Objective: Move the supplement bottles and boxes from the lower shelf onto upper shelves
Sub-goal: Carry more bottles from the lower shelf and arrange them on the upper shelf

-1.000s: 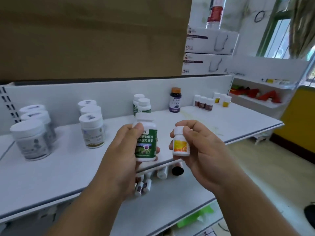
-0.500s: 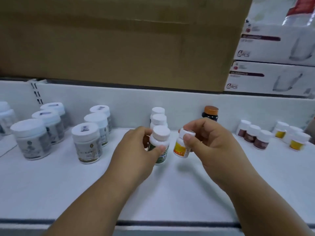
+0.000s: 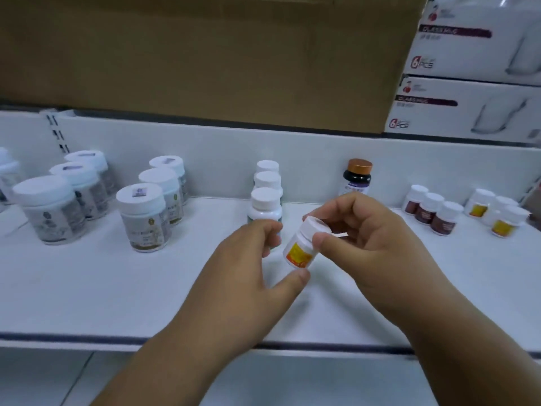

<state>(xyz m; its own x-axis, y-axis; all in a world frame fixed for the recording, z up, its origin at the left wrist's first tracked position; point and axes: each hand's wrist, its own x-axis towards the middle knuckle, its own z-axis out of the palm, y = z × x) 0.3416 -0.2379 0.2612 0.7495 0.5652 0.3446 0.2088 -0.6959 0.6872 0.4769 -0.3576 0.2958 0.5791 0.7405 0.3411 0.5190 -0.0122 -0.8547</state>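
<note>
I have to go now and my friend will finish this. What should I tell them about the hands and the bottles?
Right hand: pinches the small white bottle with a yellow label by its cap, tilted above the white upper shelf.
Left hand: holds nothing, open beside that bottle.
Done: the white-capped green-label bottle stands at the front of its row.
Left: probably set the yellow bottle with the matching yellow-label bottles at the right. The lower shelf is out of view, so check it.
</note>
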